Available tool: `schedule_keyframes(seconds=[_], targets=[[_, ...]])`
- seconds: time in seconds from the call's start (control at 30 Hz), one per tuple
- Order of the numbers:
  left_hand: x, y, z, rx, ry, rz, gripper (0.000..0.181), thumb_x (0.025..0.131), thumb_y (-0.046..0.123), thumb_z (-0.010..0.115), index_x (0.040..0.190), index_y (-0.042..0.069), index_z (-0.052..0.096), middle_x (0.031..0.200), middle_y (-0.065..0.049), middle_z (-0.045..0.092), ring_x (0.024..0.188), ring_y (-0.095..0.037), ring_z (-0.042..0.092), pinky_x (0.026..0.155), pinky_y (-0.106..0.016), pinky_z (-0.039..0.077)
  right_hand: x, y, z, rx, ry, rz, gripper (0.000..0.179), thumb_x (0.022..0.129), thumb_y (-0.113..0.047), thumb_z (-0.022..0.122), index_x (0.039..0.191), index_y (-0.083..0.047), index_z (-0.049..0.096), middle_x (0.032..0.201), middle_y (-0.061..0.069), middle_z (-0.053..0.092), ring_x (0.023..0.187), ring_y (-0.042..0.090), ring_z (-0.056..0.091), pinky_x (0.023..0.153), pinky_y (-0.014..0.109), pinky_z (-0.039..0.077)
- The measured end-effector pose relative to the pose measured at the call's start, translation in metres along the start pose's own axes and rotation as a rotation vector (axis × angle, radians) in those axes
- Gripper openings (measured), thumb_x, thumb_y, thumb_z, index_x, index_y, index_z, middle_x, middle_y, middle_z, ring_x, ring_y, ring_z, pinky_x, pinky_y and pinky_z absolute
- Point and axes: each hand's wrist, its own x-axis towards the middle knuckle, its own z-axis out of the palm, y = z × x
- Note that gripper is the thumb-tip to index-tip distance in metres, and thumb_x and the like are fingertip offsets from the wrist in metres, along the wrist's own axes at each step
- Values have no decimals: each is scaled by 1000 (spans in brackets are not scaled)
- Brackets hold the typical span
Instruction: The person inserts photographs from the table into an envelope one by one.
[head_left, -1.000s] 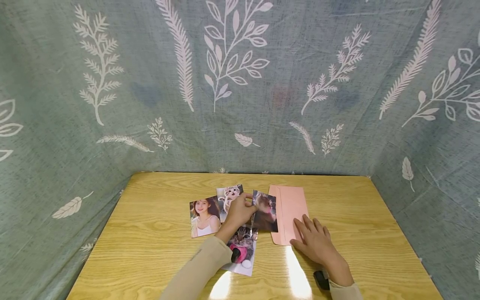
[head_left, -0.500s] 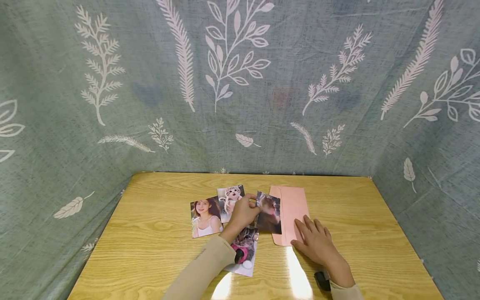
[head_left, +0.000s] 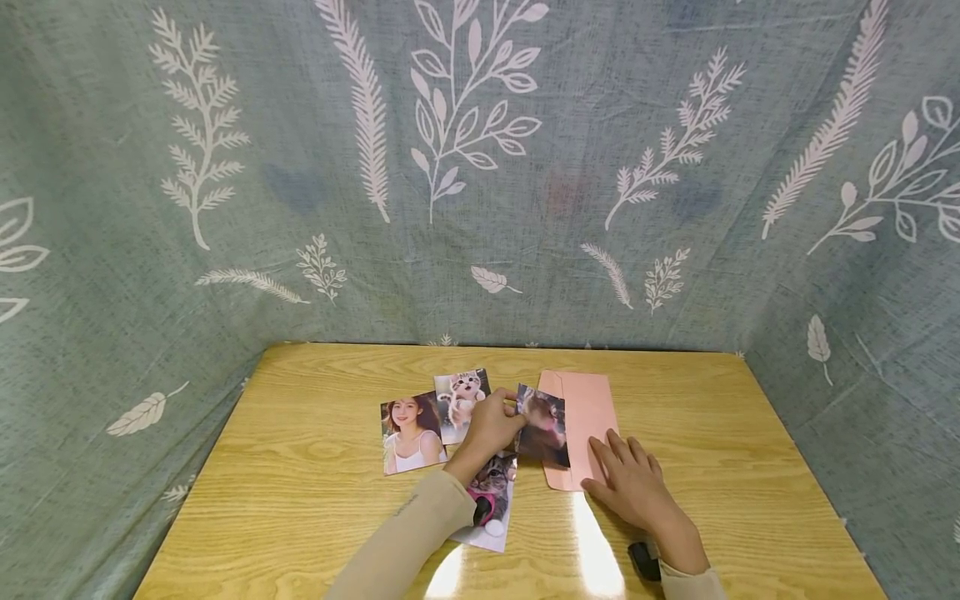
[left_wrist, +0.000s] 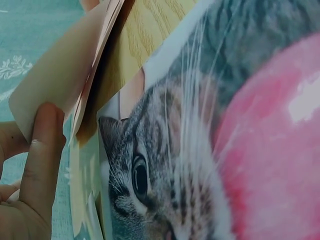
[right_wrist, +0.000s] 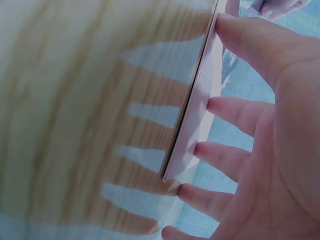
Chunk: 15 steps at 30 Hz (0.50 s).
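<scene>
My left hand [head_left: 495, 425] pinches a dark photo print [head_left: 543, 427] by its left edge and holds it over the left part of a pink envelope [head_left: 588, 417]. The print's pale back [left_wrist: 60, 75] curves upward in the left wrist view. Spread fingers of my right hand [head_left: 633, 487] rest on the envelope's lower right part. In the right wrist view, thumb and fingertips touch the envelope [right_wrist: 192, 120] near its edge. Below my left wrist lies a cat photo with pink on it [head_left: 491, 492], partly covered by the sleeve.
A portrait photo [head_left: 411, 437] lies at the left, with a kitten photo [head_left: 459, 400] beside it, partly behind the left hand. The wooden table [head_left: 300, 500] ends at a grey-green leaf-patterned cloth [head_left: 480, 183] at the back and sides.
My left hand has shifted a little to the right, carrying the dark photo print farther over the envelope. The right hand has stayed in place on the envelope.
</scene>
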Motion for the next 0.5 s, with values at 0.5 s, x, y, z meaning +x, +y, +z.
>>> schedule_keyframes(seconds=[0.5], targets=[[1,6,-3,16,19,21,43,80,8,73,121,-2,65,78,-1,68,66,-10,60,60,-29,52,0,1,1,4,2,-2,69,95,-48,65,148,-8,47,151,28,37,135,59,30,98,81,26]])
